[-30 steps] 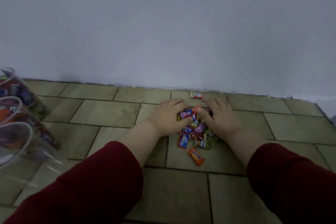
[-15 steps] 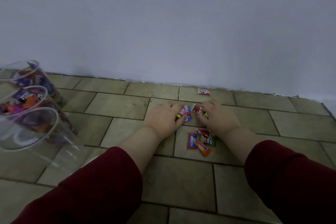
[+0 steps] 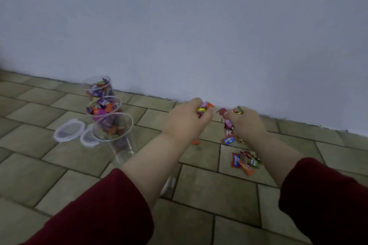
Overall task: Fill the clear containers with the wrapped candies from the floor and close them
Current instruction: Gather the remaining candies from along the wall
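Note:
My left hand (image 3: 187,121) is lifted off the tiled floor and closed around a handful of wrapped candies (image 3: 203,109). To its right my right hand (image 3: 246,125) is also raised and grips more candies (image 3: 238,111), some dangling below it. Loose candies (image 3: 246,162) lie on the floor under my right forearm. Three clear containers stand in a row at the left: the far one (image 3: 98,86) and the middle one (image 3: 103,106) hold candies, and the nearest one (image 3: 113,127) is partly filled and open.
Two clear lids (image 3: 68,131) lie flat on the tiles just left of the nearest container. The pale wall (image 3: 199,36) meets the floor right behind my hands. Dark red sleeves cover both forearms.
Both hands have closed on candies and risen off the floor. The view has swung left, bringing the three containers and lids fully into sight. Fewer candies remain on the tiles.

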Demonstrator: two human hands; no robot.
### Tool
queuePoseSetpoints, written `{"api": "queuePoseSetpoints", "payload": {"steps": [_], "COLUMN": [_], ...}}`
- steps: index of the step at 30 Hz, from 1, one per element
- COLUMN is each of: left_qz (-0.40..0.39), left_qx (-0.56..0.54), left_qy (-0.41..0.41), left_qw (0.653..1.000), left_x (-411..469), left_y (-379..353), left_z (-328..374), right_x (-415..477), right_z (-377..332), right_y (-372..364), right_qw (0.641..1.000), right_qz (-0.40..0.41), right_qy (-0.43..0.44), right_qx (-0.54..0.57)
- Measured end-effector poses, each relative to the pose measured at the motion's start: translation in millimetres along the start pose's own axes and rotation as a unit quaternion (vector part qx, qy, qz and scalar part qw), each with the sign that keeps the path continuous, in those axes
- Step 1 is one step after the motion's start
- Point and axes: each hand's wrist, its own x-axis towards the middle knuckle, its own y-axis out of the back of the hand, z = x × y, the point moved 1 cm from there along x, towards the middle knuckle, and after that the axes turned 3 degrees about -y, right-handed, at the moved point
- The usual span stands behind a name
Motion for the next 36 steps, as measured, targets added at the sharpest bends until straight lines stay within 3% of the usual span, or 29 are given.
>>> {"api": "queuePoseSetpoints", "payload": {"steps": [4,10,14,21,25,30,36], "left_qz": [0.052,0.088,0.096,0.004,-0.028,-0.004,-0.037], "left_qx": [0.018,0.013,0.039,0.079,0.115,0.114,0.059], "left_qy": [-0.012,0.013,-0.02,-0.119,-0.126,-0.144,-0.142], "left_qw": [0.998,0.996,0.994,0.99,0.985,0.983,0.987], "left_x": [-5.9,-15.1,-24.4,-29.4,-25.2,-25.8,-28.0], "left_y": [81.8,157.0,155.7,134.7,137.7,139.1,140.4], "left_z": [-14.8,-70.8,-99.4,-121.5,-123.4,-127.4,-131.8], "right_x": [-20.1,-42.4,-54.0,-60.4,-61.1,-60.7,-64.1], "right_z": [-46.9,-103.7,-128.7,-139.9,-138.9,-139.5,-139.7], "right_y": [-28.6,-79.7,-108.6,-133.0,-137.3,-131.9,-127.5], "right_qw": [0.984,0.972,0.966,0.958,0.959,0.962,0.963], "right_qz": [-0.044,-0.104,-0.103,-0.096,-0.091,-0.076,-0.078], "right_qy": [-0.022,0.018,0.031,0.004,-0.005,0.003,0.003], "right_qx": [0.171,0.208,0.233,0.269,0.269,0.263,0.258]}}
